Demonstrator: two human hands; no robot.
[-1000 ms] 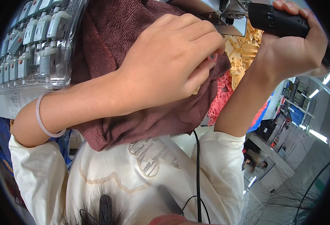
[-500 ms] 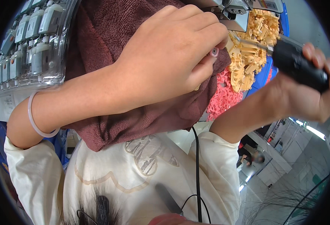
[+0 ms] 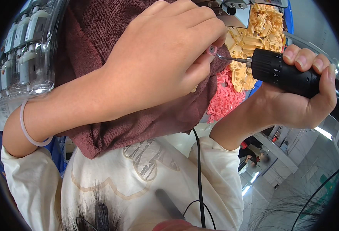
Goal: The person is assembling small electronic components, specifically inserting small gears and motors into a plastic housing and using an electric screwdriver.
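My right hand (image 3: 304, 88) is wrapped round a black electric screwdriver (image 3: 285, 73), held almost level. Its thin bit (image 3: 231, 59) points left, and the tip reaches a small pink part (image 3: 211, 49) with a dark round centre. That part pokes out between the thumb and curled fingers of my left hand (image 3: 165, 54). Most of what the left hand grips is hidden behind the fingers; a bit of yellowish material shows below the thumb. Beneath the left hand lies a brown towel (image 3: 96, 34).
Yellow plastic parts (image 3: 250, 46) are heaped at the far right, with pink plastic parts (image 3: 227, 96) nearer. A metal fixture (image 3: 233, 15) stands at the back. Small motors fill a clear plastic tray (image 3: 42, 77) on the left. A black cable (image 3: 199, 173) hangs over my front.
The screwdriver has come left and levelled out, its bit now at the pink part. My left hand has shifted slightly left with the whole view.
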